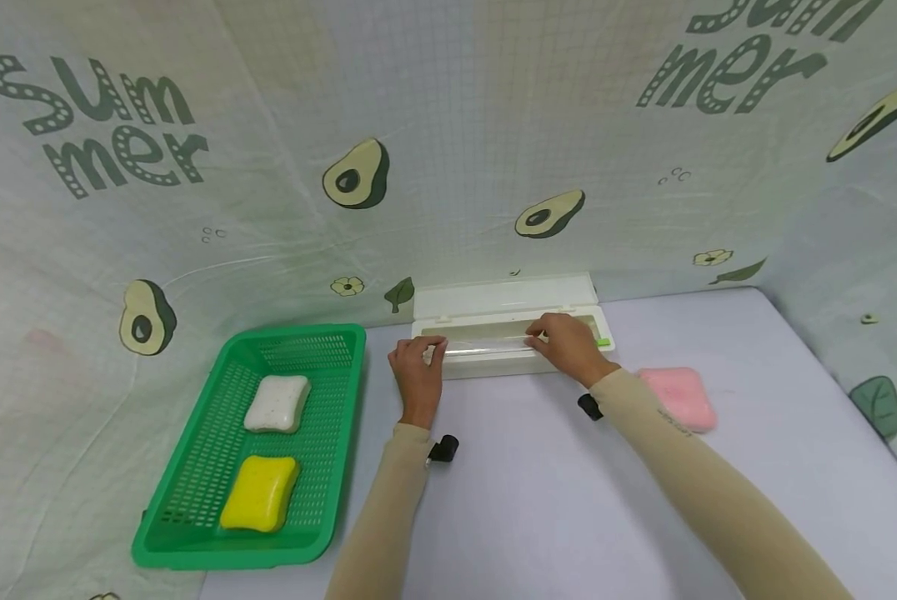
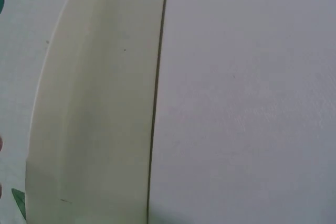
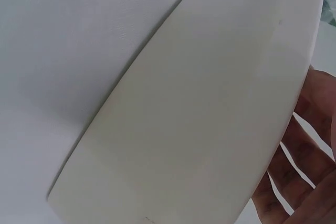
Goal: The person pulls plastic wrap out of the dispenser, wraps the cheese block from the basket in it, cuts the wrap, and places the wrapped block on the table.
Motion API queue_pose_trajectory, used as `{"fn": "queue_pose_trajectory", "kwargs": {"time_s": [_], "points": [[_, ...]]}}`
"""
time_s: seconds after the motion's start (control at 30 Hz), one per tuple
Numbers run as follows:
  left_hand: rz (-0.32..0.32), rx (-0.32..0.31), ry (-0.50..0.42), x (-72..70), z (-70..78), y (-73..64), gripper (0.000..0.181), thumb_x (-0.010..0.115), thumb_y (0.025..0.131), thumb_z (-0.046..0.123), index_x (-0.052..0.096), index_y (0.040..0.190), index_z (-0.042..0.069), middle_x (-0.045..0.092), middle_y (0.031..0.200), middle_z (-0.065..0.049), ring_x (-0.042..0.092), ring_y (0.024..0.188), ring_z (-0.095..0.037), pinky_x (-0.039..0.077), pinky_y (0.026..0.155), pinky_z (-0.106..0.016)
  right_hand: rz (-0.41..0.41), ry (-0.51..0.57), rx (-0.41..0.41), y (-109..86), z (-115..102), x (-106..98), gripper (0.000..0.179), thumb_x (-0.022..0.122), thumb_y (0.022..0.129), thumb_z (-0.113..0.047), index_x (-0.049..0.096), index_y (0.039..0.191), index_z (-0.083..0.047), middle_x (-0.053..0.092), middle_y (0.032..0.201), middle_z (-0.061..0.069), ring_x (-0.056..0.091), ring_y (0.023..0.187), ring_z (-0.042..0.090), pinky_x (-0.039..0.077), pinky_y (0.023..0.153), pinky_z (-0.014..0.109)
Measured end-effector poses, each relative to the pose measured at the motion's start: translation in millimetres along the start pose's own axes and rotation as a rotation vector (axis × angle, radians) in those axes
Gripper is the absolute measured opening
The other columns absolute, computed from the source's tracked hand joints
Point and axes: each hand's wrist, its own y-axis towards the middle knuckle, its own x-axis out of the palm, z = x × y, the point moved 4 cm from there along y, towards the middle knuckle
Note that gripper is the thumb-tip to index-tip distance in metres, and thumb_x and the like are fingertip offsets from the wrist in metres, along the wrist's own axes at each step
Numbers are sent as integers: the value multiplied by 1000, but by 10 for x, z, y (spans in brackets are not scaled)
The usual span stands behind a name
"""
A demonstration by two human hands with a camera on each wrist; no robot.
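The clear film (image 1: 486, 344) lies as a shiny strip along the opening of the white box (image 1: 486, 367), between your two hands. You pinch it near its left end with the thumb and a finger of your left hand (image 1: 417, 375), and near its right end with the fingertips of your right hand (image 1: 564, 343); the film is so see-through that its exact edges are hard to make out. The box sits near the back of the table (image 1: 523, 500), its long side facing you, with the lid (image 1: 504, 293) tipped up and back behind it. A small green tab (image 1: 603, 342) shows at the box's right end, just beyond your right hand. From your right wrist, the box's pale front wall fills much of the view, with your fingers past its far edge.

A pink block (image 1: 677, 396) lies on the table, partly behind your right sleeve (image 1: 689, 458). Well to the left of the box stands a green basket (image 1: 231, 557), holding a white block (image 1: 278, 404) farther from you and a yellow block (image 1: 261, 493) nearer. Behind everything hangs a pale sheet (image 1: 448, 125) printed with avocados
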Motion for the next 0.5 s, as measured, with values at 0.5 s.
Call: {"fn": "queue_pose_trajectory", "kwargs": {"time_s": [0.5], "points": [[74, -33, -122, -65, 147, 64, 7, 80, 94, 6, 81, 98, 1, 79, 95, -15, 60, 91, -40, 34, 94, -54, 61, 15, -36, 42, 14, 27, 7, 78, 95, -8, 81, 100, -3, 78, 99, 12, 72, 94, 30, 58, 84, 46]]}}
